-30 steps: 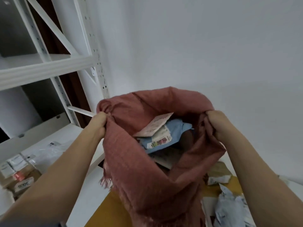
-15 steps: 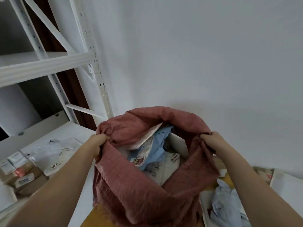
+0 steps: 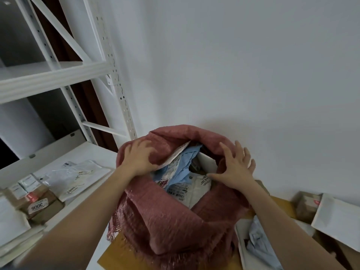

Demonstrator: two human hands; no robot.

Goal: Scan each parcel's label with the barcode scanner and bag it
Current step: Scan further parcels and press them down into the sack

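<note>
Now that the sack [image 3: 175, 217] has come down and settled on the table [image 3: 93, 152], we can see from the head view that both hands have let go of its rim. Half a second ago each one was bunched tight on the red weave, holding the mouth up; a second ago the whole thing hung higher still, off the surface. Here the left hand [image 3: 139, 158] lies spread over the near-left edge of the opening, fingers straight, pressing the fabric and gripping nothing. The right hand [image 3: 234, 168] is the same story on the other side, fingers fanned wide, thumb reaching in toward the white parcel [image 3: 196, 190], palm on the rim. Both are flat and loose, then, with nothing clasped.

Inside the mouth we make out the blue parcel [image 3: 185, 164] wedged beside a tilted label [image 3: 178, 154], with the white one below it, barcode showing. So the bagged load sits in the sack, against the wall [image 3: 233, 75].

What does it mean? We'd judge the shake-down is done and the sack stands by itself, which frees both hands for the next parcel. There's more waiting: clear mailers [image 3: 78, 178] and a brown box [image 3: 39, 203] lie to the left below the rack [image 3: 48, 75], and further packets [image 3: 259, 248] lie at the right. The scanner we cannot find in this view.
</note>
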